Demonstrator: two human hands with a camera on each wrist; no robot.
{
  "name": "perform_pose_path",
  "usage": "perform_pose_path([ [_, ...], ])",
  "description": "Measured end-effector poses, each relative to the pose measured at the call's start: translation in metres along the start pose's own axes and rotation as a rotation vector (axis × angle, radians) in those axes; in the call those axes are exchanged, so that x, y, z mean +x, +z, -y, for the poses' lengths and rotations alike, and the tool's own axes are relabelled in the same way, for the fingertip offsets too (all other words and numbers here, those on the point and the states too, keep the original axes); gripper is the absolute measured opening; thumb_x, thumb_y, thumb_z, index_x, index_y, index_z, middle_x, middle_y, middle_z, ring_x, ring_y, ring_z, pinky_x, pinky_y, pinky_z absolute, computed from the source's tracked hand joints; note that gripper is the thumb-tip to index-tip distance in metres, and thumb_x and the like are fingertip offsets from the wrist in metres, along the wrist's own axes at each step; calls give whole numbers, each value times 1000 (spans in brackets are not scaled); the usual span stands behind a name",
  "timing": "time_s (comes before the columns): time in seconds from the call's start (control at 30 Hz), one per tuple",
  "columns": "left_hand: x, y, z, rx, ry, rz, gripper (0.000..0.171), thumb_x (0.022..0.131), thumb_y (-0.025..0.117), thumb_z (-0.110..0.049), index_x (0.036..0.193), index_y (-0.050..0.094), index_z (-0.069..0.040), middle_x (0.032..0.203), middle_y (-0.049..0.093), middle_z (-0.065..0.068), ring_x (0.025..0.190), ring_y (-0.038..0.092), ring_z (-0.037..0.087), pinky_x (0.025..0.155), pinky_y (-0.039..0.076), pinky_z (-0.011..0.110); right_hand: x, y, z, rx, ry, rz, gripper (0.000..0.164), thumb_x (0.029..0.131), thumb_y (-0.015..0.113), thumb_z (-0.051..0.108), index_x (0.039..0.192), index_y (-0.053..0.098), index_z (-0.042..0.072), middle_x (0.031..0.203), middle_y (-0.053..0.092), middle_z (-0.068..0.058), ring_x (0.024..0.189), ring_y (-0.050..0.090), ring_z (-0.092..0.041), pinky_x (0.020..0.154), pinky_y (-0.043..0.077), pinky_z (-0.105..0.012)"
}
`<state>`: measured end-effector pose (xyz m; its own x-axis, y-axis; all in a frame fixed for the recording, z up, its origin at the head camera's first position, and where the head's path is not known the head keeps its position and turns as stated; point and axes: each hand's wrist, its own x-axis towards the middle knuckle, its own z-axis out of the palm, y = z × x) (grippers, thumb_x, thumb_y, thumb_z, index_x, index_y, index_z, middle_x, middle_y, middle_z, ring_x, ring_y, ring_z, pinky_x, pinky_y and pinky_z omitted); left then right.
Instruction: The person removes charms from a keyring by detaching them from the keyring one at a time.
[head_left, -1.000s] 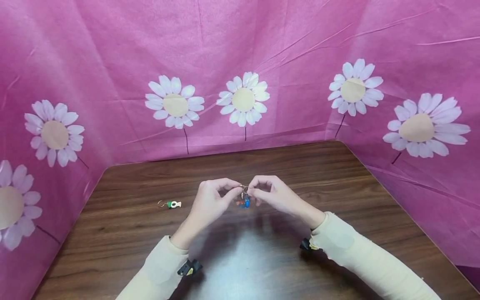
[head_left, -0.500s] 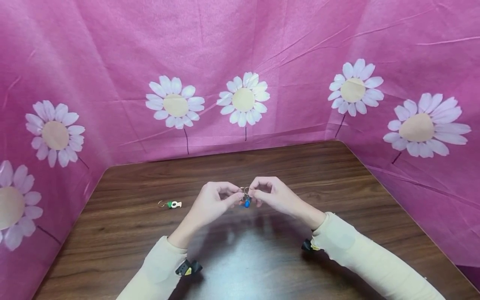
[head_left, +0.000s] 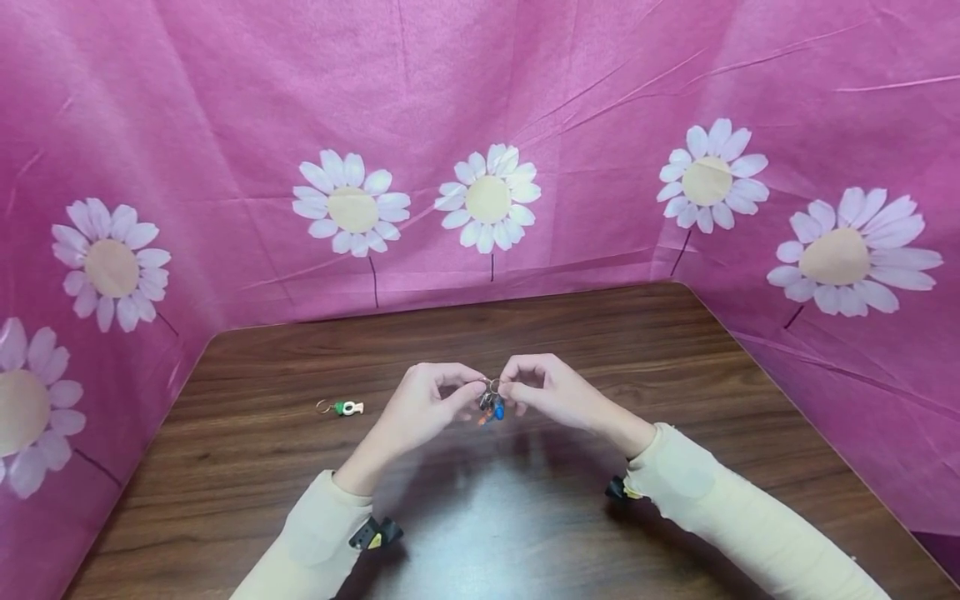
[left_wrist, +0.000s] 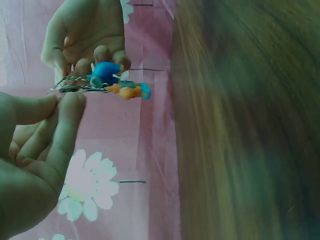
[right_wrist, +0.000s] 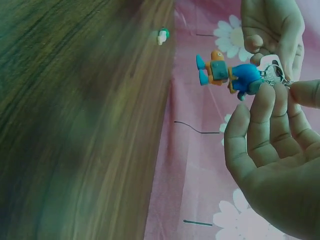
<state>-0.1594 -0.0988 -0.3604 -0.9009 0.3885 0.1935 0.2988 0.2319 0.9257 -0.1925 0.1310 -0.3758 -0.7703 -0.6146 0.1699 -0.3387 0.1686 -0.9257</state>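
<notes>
In the head view my left hand [head_left: 423, 408] and right hand [head_left: 551, 392] meet above the table, fingertips close together. Both pinch the metal ring end of a keychain [head_left: 498, 411], one hand from each side. Below hang a blue charm [left_wrist: 105, 73] and an orange figure [left_wrist: 130, 90] with turquoise feet; I cannot tell whether they are one piece. In the right wrist view a thin metal ring [right_wrist: 272, 73] and some chain show between the fingertips. A flat pale piece beside the ring is too unclear to name. Fingertips partly hide the ring.
A second keychain [head_left: 348, 409], green and white with a gold-coloured ring, lies on the brown wooden table [head_left: 247, 467] left of the hands. A pink cloth [head_left: 600, 100] printed with white daisies stands around the table's back and sides.
Both hands stay nearly in place, shifting slightly down and right. The hanging charms swing and turn, and more of the orange figure and metal parts shows now. The keychain on the table has not moved.
</notes>
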Motion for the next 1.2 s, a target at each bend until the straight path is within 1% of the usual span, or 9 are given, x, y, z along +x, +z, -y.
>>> perform_pose_path([
  [0.13, -1, 3, 2, -106, -19, -52, 15, 98, 68, -8, 106, 74, 3, 94, 76, 14, 79, 74, 30, 70, 63, 36, 2, 3, -1, 51, -15, -1, 8, 98, 63, 6, 91, 65, 3, 79, 63, -18, 68, 63, -26, 67, 58, -37],
  [0.33, -1, 12, 8, -188, -14, -127, 17, 99, 67, -6, 107, 73, 7, 92, 75, 19, 77, 73, 27, 72, 63, 37, 2, 8, -7, 129, 52, -29, 10, 99, 60, 4, 91, 64, -1, 81, 63, -13, 67, 62, -22, 67, 60, -37],
  [0.4, 0, 13, 9, -139, 2, -151, 16, 98, 68, -8, 106, 74, 4, 93, 76, 16, 77, 74, 26, 71, 63, 37, 3, 8, -8, 133, 51, -40, 11, 99, 60, 4, 91, 64, -2, 81, 63, -14, 67, 62, -22, 67, 60, -37],
  [0.6, 0, 8, 10, 139, 82, -195, 11, 94, 74, -14, 103, 78, -8, 86, 77, 1, 69, 74, 24, 57, 60, 31, 3, 5, -8, 69, 19, -24, 10, 98, 62, 5, 89, 63, 1, 79, 64, -15, 68, 63, -24, 67, 58, -36],
  [0.7, 0, 5, 10, 162, 84, -156, 10, 94, 74, -14, 102, 78, -10, 81, 76, -1, 68, 73, 27, 55, 59, 32, 3, 4, -8, 69, 17, -5, 9, 98, 63, 6, 90, 64, 2, 80, 65, -13, 69, 62, -22, 66, 58, -34],
  [0.8, 0, 4, 10, 102, 58, -107, 10, 95, 73, -13, 103, 78, -8, 82, 76, 1, 71, 74, 26, 59, 61, 36, 3, 5, -7, 83, 8, 5, 8, 98, 63, 5, 92, 64, 1, 81, 65, -11, 69, 62, -23, 67, 58, -34],
  [0.93, 0, 5, 12, -63, 6, -73, 13, 95, 71, -8, 104, 76, 0, 89, 77, 10, 75, 75, 28, 68, 62, 45, 4, 5, -8, 89, -2, 12, 8, 98, 62, 5, 92, 64, 1, 83, 65, -18, 68, 63, -24, 67, 59, -36],
  [1.07, 1, 8, 13, -156, -30, -97, 12, 95, 71, -4, 103, 74, 4, 90, 76, 15, 74, 73, 26, 71, 62, 46, 5, 6, -9, 96, 18, 12, 10, 100, 60, 6, 92, 64, 0, 85, 63, -26, 69, 62, -23, 67, 60, -39],
  [1.2, 2, 13, 15, -223, -60, -150, 11, 94, 70, -1, 101, 73, 7, 87, 75, 15, 71, 71, 18, 72, 63, 37, 6, 9, -9, 83, 24, -7, 12, 100, 60, 7, 91, 63, 1, 82, 63, -20, 67, 63, -23, 66, 60, -38],
])
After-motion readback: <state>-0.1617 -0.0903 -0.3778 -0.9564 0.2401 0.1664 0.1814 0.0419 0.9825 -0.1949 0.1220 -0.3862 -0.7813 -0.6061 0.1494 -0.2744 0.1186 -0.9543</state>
